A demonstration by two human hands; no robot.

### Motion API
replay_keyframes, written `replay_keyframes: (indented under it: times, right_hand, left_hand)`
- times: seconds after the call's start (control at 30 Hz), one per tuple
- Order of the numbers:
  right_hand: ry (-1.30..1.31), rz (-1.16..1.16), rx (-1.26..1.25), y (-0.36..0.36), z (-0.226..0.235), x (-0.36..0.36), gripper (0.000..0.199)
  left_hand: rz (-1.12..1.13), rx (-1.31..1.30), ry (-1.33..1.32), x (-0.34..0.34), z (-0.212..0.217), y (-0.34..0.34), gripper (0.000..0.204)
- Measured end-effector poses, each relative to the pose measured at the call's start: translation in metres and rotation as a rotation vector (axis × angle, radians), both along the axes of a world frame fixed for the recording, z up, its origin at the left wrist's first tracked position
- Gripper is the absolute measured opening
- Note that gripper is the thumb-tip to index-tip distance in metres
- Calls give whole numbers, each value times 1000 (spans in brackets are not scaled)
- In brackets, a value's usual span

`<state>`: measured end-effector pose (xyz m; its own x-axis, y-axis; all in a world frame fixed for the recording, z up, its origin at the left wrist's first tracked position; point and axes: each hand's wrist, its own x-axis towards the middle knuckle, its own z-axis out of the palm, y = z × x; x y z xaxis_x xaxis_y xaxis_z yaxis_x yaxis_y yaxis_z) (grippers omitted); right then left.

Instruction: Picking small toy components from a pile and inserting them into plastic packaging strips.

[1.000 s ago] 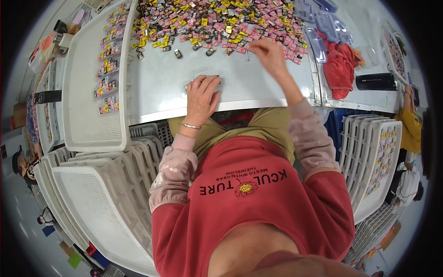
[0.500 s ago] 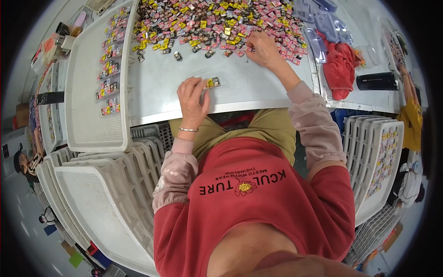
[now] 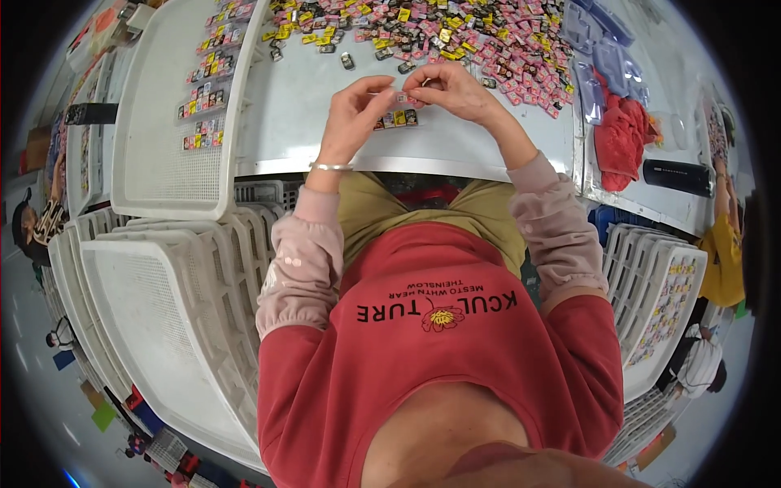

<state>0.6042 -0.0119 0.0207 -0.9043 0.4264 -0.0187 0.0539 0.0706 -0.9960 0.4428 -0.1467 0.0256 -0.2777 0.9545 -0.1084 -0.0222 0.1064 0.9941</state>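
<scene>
Over the white table my left hand and my right hand meet fingertip to fingertip. Pinched between them is a small pink block-shaped piece, partly hidden by the fingers. Just below it on the table, beside my left thumb, lies a short row of small black, yellow and pink pieces; in the earlier frame this row's clear plastic tray shows. Beyond my hands spreads a big loose pile of the same little pieces in pink, yellow and black.
A white mesh tray on the left carries filled clear packs. Stacked white trays stand below it. At the right lie clear purplish plastic trays, a red cloth and a black cylinder. Other people work at both sides.
My right hand has come from the pile's near edge toward my left hand, bringing a pink piece. My left hand has risen off the row to meet it. The row now holds more pieces.
</scene>
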Motion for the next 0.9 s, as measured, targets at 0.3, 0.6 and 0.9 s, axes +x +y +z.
replay_keyframes:
  times: [0.3, 0.6, 0.9]
  right_hand:
    - [285, -359, -419, -49, -14, -14, 24]
    - [251, -388, -397, -45, -2, -13, 24]
    - [288, -444, -422, -45, 3, -9, 19]
  left_hand:
    - [151, 5, -389, 1, -12, -2, 18]
    - [168, 101, -580, 10, 2, -11, 18]
    - [178, 103, -664, 16, 3, -6, 18]
